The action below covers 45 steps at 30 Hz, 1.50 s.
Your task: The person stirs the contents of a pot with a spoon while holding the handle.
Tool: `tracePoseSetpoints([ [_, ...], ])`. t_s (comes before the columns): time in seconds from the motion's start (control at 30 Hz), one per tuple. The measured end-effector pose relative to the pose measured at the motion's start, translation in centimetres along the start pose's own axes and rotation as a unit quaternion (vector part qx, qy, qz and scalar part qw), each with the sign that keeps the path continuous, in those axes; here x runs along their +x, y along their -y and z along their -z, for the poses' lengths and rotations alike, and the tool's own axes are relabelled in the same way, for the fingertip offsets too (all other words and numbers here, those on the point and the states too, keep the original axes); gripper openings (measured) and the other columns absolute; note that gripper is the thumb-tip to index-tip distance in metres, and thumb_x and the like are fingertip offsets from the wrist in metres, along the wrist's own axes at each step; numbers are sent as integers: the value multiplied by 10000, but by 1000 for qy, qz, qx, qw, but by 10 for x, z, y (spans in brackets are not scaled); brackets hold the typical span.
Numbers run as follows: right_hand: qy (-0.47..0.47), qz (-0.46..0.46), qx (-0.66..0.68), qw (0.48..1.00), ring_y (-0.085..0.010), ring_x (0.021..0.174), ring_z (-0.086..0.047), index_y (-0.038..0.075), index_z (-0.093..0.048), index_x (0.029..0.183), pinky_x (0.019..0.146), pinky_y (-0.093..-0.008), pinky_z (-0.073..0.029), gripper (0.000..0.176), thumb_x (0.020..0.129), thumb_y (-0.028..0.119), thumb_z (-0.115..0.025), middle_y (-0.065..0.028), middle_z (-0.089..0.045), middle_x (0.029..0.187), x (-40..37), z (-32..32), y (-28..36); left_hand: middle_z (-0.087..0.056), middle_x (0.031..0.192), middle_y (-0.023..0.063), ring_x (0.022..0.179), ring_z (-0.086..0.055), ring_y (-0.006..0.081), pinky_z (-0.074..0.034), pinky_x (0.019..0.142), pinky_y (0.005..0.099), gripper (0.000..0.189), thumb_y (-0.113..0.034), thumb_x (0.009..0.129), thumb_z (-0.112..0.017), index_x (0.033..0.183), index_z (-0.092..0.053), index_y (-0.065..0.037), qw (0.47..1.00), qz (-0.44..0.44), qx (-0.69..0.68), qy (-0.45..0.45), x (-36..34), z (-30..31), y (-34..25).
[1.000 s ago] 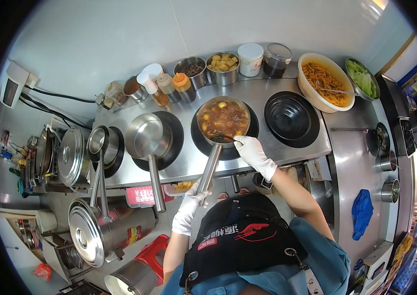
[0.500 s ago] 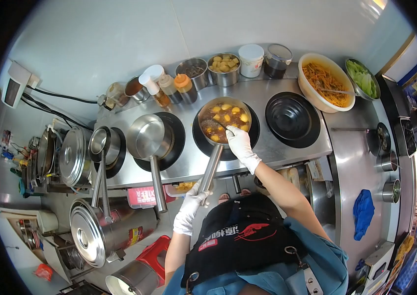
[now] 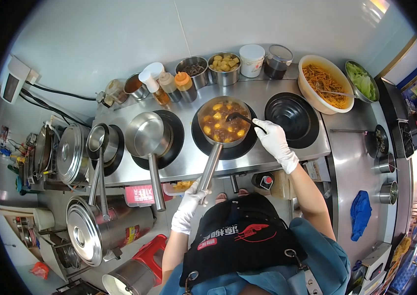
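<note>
My left hand (image 3: pixel 192 204), in a white glove, is wrapped round the long metal handle of a steel saucepan (image 3: pixel 212 161). The pan stands on a black burner and holds brown, bubbling sauce with yellow chunks (image 3: pixel 217 129) in it. In my right hand (image 3: pixel 273 140), also gloved, is a black spoon (image 3: pixel 244 118). It reaches in over the pan's right rim, and its far end dips into the sauce, partly hidden there. To the left, a second steel saucepan (image 3: pixel 145 133) sits on its own burner; a black burner (image 3: pixel 292 118) lies to the right.
Along the wall stand squeeze bottles (image 3: pixel 185 84), a pot of yellow chunks (image 3: pixel 224 76), a white tub (image 3: pixel 251 61) and a lidded jar (image 3: pixel 277 61). A large bowl (image 3: pixel 306 86) of orange shreds is at the back right. A blue cloth (image 3: pixel 360 215) lies on the right counter.
My right hand has moved right, from over the pan to beyond its right edge. The spoon now slants in from the right. My left hand keeps its hold on the handle.
</note>
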State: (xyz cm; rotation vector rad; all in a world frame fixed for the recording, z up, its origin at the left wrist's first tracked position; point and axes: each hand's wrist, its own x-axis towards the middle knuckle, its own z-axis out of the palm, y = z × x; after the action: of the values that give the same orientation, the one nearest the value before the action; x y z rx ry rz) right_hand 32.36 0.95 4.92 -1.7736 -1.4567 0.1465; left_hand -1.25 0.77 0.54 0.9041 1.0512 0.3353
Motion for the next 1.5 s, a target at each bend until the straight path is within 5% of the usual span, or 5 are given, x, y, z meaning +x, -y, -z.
tracePoseSetpoints([
  [0.23,141,-55,-86,985,-317,838,-644,78,-699,1000,763,-396,-512,234,808,174,-605,-154,-669,920,-9,25,15,-653,975,63,572,-541,86,-468,513,211,584,-37,863,-569,1415,-390,-101,1000,3,3,4,-3,-2,-5],
  [0.57,190,-64,-96,975,-340,823,-648,55,-699,964,766,-421,-508,244,815,208,-582,-175,-670,871,-9,-4,12,-658,968,68,570,-543,87,-475,515,212,577,-40,866,-568,1413,-399,-120,1000,6,8,-2,1,2,2],
  [1.5,10,-82,6,997,-328,867,-642,40,-651,1061,775,-403,-512,277,875,216,-546,-163,-661,965,-10,-122,14,-667,952,55,563,-550,91,-477,507,218,588,-69,860,-592,1412,-400,-129,999,9,34,-12,2,4,2],
])
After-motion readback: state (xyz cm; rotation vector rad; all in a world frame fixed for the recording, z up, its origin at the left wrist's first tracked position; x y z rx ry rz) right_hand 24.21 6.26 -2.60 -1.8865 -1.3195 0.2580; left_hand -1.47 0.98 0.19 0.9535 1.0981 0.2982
